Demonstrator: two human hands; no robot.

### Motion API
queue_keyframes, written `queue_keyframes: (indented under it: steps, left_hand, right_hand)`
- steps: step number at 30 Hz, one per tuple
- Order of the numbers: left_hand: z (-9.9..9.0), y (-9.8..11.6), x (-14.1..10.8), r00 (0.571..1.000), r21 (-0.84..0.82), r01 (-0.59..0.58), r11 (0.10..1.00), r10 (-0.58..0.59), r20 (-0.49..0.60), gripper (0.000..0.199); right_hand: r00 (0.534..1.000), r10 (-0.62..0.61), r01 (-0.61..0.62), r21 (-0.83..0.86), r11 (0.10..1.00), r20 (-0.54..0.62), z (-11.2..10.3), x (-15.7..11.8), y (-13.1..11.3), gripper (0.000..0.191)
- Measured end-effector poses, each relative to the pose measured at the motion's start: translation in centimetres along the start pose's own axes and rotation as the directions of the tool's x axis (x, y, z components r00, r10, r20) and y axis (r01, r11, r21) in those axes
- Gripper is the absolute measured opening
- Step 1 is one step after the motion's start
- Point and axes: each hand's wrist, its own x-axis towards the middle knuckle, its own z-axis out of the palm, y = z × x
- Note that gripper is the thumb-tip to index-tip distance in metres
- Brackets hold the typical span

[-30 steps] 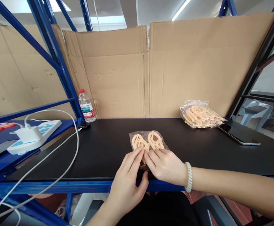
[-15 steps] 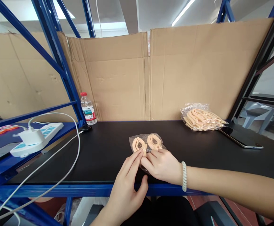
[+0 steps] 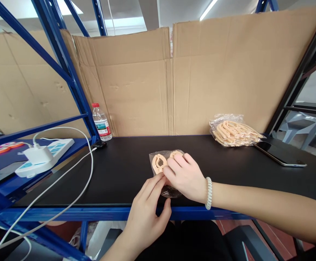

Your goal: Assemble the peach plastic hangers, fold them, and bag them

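A clear plastic bag with beige looped pieces (image 3: pixel 158 162) lies flat on the black tabletop, near its front edge. My left hand (image 3: pixel 150 206) rests its fingertips on the bag's lower left part, thumb apart from the fingers and nothing gripped. Over the bag's right side is my right hand (image 3: pixel 186 178), with a pale coiled band at the wrist. Its fingers are curled on the bag and cover most of the right-hand beige loop; what they pinch, if anything, is hidden.
A pile of bagged beige pieces (image 3: pixel 235 133) and a phone (image 3: pixel 281 154) are at the right. A water bottle (image 3: pixel 102 125) stands at the back left. White cables (image 3: pixel 91 170) and a power strip (image 3: pixel 45 158) are at the left. Cardboard (image 3: pixel 136 87) stands behind.
My right hand has moved up over the right-hand loop, uncovering the bag's lower part. My left hand is almost unchanged. The whole view has shifted slightly.
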Motion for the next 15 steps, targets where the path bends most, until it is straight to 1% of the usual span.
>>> queue_keyframes:
  steps: [2,5,7,8,10,11,12,13,14,15]
  left_hand:
    - [-0.1,0.1,0.1,1.0,-0.01,0.002,1.0,-0.002,0.013,0.051]
    - [-0.2,0.3,0.1,0.999,-0.003,-0.012,1.0,0.012,0.039,0.052]
    - [-0.3,0.3,0.0,0.999,0.024,-0.029,0.999,0.028,0.04,0.052]
    - [-0.3,0.3,-0.1,0.999,0.041,-0.033,0.999,0.031,0.036,0.051]
    - [-0.6,0.1,-0.2,0.999,0.074,-0.029,0.997,0.028,0.025,0.049]
    - [-0.9,0.0,-0.3,1.0,0.088,-0.023,0.996,0.021,0.021,0.048]
    - [-1.2,-0.1,-0.3,1.0,0.099,-0.018,0.995,0.016,0.021,0.046]
    - [-1.5,-0.3,-0.4,1.0,0.107,-0.017,0.994,0.015,0.025,0.043]
    - [-1.8,-0.5,-0.4,0.999,0.112,-0.021,0.993,0.017,0.032,0.037]
    - [-2.1,-0.8,-0.3,0.999,0.113,-0.026,0.993,0.022,0.038,0.031]
  right_hand:
    - [0.994,0.071,-0.072,0.012,0.997,0.08,0.2,0.3,0.1,0.011]
    - [0.98,0.123,-0.127,0.014,0.992,0.154,0.5,0.9,0.1,0.013]
    - [0.968,0.146,-0.163,0.073,0.984,0.207,0.2,1.3,0.6,0.019]
    - [0.958,0.146,-0.185,0.143,0.972,0.246,-0.2,1.3,1.1,0.026]
    - [0.936,0.127,-0.244,0.344,0.907,0.329,-1.4,0.9,2.7,0.034]
    - [0.921,0.1,-0.278,0.457,0.845,0.375,-2.2,0.4,3.7,0.032]
    - [0.916,0.115,-0.325,0.542,0.775,0.385,-3.0,-0.3,4.8,0.026]
    - [0.918,0.112,-0.34,0.61,0.715,0.38,-3.7,-1.2,5.9,0.021]
    - [0.922,0.088,-0.335,0.662,0.67,0.377,-4.3,-2.2,6.9,0.025]
    - [0.922,0.055,-0.327,0.697,0.638,0.383,-4.8,-3.3,7.8,0.035]
